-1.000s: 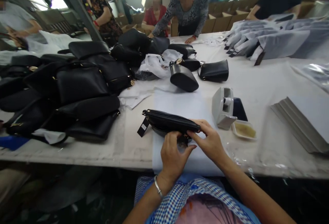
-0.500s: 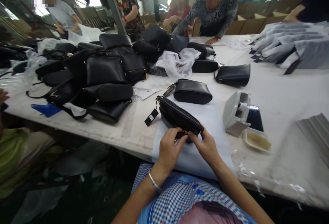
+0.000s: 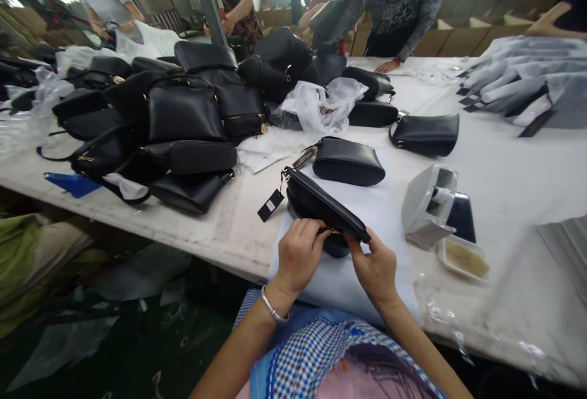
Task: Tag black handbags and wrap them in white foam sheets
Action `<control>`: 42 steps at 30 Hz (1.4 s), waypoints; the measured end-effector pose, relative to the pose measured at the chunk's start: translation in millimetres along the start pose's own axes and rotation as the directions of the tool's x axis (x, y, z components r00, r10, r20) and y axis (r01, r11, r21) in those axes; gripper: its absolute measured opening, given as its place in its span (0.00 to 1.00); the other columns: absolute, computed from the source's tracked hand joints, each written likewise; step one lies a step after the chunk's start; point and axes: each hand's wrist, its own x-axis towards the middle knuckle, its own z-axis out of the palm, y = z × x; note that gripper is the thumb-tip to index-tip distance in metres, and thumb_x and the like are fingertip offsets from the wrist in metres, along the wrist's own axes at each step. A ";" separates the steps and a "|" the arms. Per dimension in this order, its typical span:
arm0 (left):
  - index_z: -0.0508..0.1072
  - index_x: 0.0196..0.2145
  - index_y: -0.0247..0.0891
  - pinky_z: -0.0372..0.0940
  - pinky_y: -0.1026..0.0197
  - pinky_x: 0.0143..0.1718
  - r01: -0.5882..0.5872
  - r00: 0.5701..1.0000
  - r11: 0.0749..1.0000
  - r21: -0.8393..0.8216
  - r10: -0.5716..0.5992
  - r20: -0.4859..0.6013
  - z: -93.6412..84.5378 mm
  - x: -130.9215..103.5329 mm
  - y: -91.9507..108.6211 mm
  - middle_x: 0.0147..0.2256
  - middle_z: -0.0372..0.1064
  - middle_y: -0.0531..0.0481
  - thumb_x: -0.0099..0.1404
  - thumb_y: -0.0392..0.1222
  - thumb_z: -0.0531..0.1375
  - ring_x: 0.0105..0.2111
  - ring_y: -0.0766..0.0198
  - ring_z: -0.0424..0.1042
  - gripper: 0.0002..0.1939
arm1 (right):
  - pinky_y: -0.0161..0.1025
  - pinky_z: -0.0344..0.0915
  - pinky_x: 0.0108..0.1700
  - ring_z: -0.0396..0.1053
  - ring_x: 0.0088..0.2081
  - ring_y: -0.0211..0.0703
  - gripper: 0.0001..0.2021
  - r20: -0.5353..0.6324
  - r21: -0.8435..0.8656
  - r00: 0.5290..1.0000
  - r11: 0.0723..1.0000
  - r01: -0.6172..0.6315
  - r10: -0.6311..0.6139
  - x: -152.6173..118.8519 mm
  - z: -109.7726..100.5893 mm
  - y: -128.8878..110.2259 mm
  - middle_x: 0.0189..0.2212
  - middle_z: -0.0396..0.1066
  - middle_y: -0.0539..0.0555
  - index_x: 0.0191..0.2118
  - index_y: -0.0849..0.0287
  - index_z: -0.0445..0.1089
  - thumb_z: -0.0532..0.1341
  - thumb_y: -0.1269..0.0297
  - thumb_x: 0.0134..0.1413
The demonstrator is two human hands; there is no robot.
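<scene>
A small black handbag [image 3: 321, 203] with a zip along its top stands tilted on a white sheet [image 3: 293, 283] in front of me. From its far left corner hangs a black tag [image 3: 270, 205] with a white label. My left hand [image 3: 302, 252] is closed, thumb and fingers pinching a gold-coloured metal part on the bag's near side. My right hand [image 3: 373, 264] grips the near right end of the same bag, its thumb close to that metal part. Just behind lies another black bag [image 3: 348, 161] with a tag at its left end.
A heap of black bags [image 3: 186, 112] covers the left of the table, with clear plastic [image 3: 316, 106] on it. To the right stand a white tape dispenser [image 3: 428, 206], a dark phone-like slab [image 3: 461, 219] and a small dish [image 3: 465, 258]. Wrapped bags [image 3: 527, 84] lie far right; co-workers stand behind.
My left hand has shifted slightly on the bag's near side, and the bag's right end has turned a little. A co-worker across the table has lifted a dark bag from the heap. My view has tilted down.
</scene>
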 end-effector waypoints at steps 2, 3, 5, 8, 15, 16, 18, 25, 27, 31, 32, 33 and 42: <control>0.72 0.39 0.40 0.66 0.57 0.43 -0.001 1.000 1.000 -0.004 0.001 -0.011 -2.3 -0.7 -1.9 0.37 0.75 0.49 0.69 0.42 0.58 0.40 0.58 0.71 0.05 | 0.44 0.70 0.42 0.75 0.38 0.53 0.16 -0.017 -0.015 1.000 1.000 0.016 -0.016 -2.3 1.4 0.3 0.38 0.78 0.57 0.48 0.56 0.74 0.57 0.52 0.63; 0.72 0.39 0.40 0.66 0.57 0.43 0.000 1.000 1.000 -0.006 0.000 -0.015 -3.5 -1.4 -2.7 0.37 0.75 0.49 0.69 0.41 0.59 0.40 0.58 0.71 0.04 | 0.44 0.70 0.42 0.75 0.37 0.52 0.17 -0.032 -0.021 0.999 0.999 0.027 -0.028 -3.8 1.7 0.2 0.38 0.78 0.57 0.49 0.56 0.74 0.58 0.52 0.63; 0.73 0.39 0.40 0.67 0.57 0.43 0.003 1.000 1.000 -0.020 -0.004 -0.026 -6.1 -3.2 -4.5 0.37 0.75 0.50 0.68 0.41 0.60 0.40 0.59 0.72 0.04 | 0.43 0.70 0.42 0.75 0.36 0.51 0.17 -0.060 -0.027 0.997 0.998 0.051 -0.052 -6.5 0.7 -1.4 0.37 0.78 0.56 0.49 0.57 0.74 0.59 0.53 0.63; 0.73 0.41 0.40 0.69 0.59 0.43 0.003 0.998 0.997 -0.082 -0.008 -0.055 -10.5 -6.1 -7.4 0.38 0.76 0.51 0.67 0.41 0.61 0.39 0.61 0.75 0.05 | 0.43 0.70 0.44 0.75 0.38 0.50 0.16 -0.027 -0.010 0.998 0.998 0.063 -0.064 -7.9 -4.1 -7.1 0.39 0.78 0.56 0.48 0.58 0.74 0.60 0.54 0.62; 0.74 0.45 0.40 0.70 0.64 0.47 0.031 0.993 0.966 -0.256 -0.058 -0.099 -19.0 -9.9 -8.4 0.44 0.78 0.51 0.66 0.38 0.62 0.43 0.64 0.77 0.09 | 0.48 0.70 0.46 0.73 0.43 0.53 0.27 0.174 0.161 0.980 0.979 -0.124 0.096 1.9 3.1 -27.6 0.43 0.76 0.59 0.51 0.62 0.70 0.66 0.48 0.51; 0.74 0.44 0.39 0.71 0.65 0.46 0.021 0.995 0.965 -0.262 -0.047 -0.092 -22.3 -10.3 -6.0 0.43 0.78 0.51 0.66 0.38 0.62 0.43 0.64 0.78 0.08 | 0.47 0.71 0.44 0.74 0.41 0.54 0.25 0.195 0.156 0.972 0.974 -0.162 0.131 2.3 2.7 -33.2 0.41 0.77 0.59 0.47 0.62 0.72 0.66 0.47 0.50; 0.74 0.44 0.39 0.71 0.66 0.43 0.000 0.996 0.968 -0.253 -0.024 -0.089 -34.2 -11.8 0.9 0.41 0.79 0.51 0.66 0.38 0.62 0.40 0.64 0.78 0.08 | 0.47 0.72 0.42 0.75 0.39 0.55 0.23 0.218 0.107 0.959 0.972 -0.209 0.182 0.3 -5.2 -48.5 0.37 0.78 0.59 0.42 0.61 0.75 0.66 0.46 0.49; 0.73 0.39 0.41 0.68 0.65 0.36 -0.047 0.982 0.961 -0.273 0.093 0.162 -101.5 -16.3 20.7 0.34 0.76 0.54 0.67 0.40 0.62 0.34 0.65 0.75 0.03 | 0.45 0.70 0.54 0.68 0.56 0.53 0.35 0.326 0.031 0.933 0.985 -0.171 0.152 -20.6 -59.1 -109.0 0.56 0.69 0.56 0.67 0.53 0.53 0.63 0.52 0.57; 0.72 0.37 0.41 0.66 0.64 0.36 0.013 0.968 0.952 -0.306 0.065 0.244 -109.3 -14.1 20.6 0.34 0.75 0.54 0.67 0.39 0.61 0.34 0.65 0.74 0.01 | 0.46 0.68 0.56 0.66 0.58 0.52 0.37 0.366 0.044 0.914 0.978 -0.204 0.174 -22.2 -61.1 -115.7 0.59 0.66 0.55 0.69 0.50 0.48 0.62 0.53 0.58; 0.72 0.36 0.40 0.64 0.61 0.36 0.040 0.964 0.958 -0.284 0.037 0.262 -107.8 -8.3 19.7 0.33 0.73 0.52 0.68 0.38 0.59 0.34 0.62 0.71 0.02 | 0.47 0.68 0.57 0.65 0.59 0.53 0.38 0.359 0.079 0.892 0.943 -0.323 0.275 -19.8 -55.8 -117.7 0.60 0.65 0.54 0.69 0.49 0.47 0.63 0.52 0.58; 0.72 0.36 0.39 0.64 0.60 0.36 0.038 0.964 0.961 -0.275 0.037 0.262 -106.2 -6.7 19.9 0.32 0.73 0.51 0.68 0.37 0.59 0.34 0.62 0.71 0.02 | 0.47 0.68 0.56 0.65 0.59 0.53 0.38 0.358 0.100 0.887 0.932 -0.348 0.292 -18.9 -54.8 -116.9 0.59 0.66 0.54 0.69 0.48 0.47 0.63 0.52 0.58; 0.72 0.35 0.39 0.63 0.60 0.35 0.042 0.963 0.963 -0.265 0.031 0.267 -104.5 -4.8 20.0 0.32 0.73 0.51 0.67 0.37 0.58 0.33 0.62 0.70 0.03 | 0.47 0.69 0.56 0.66 0.58 0.53 0.37 0.361 0.124 0.881 0.921 -0.370 0.305 -17.9 -54.2 -115.8 0.59 0.66 0.54 0.69 0.48 0.47 0.63 0.52 0.58; 0.74 0.37 0.43 0.65 0.63 0.39 0.243 0.921 0.909 -0.339 -0.107 0.374 -97.2 27.2 12.8 0.35 0.75 0.55 0.67 0.41 0.61 0.36 0.65 0.73 0.02 | 0.51 0.71 0.54 0.67 0.57 0.52 0.32 0.063 0.203 0.998 0.979 -0.020 0.007 -10.2 -50.5 -93.7 0.62 0.60 0.58 0.65 0.47 0.52 0.64 0.65 0.58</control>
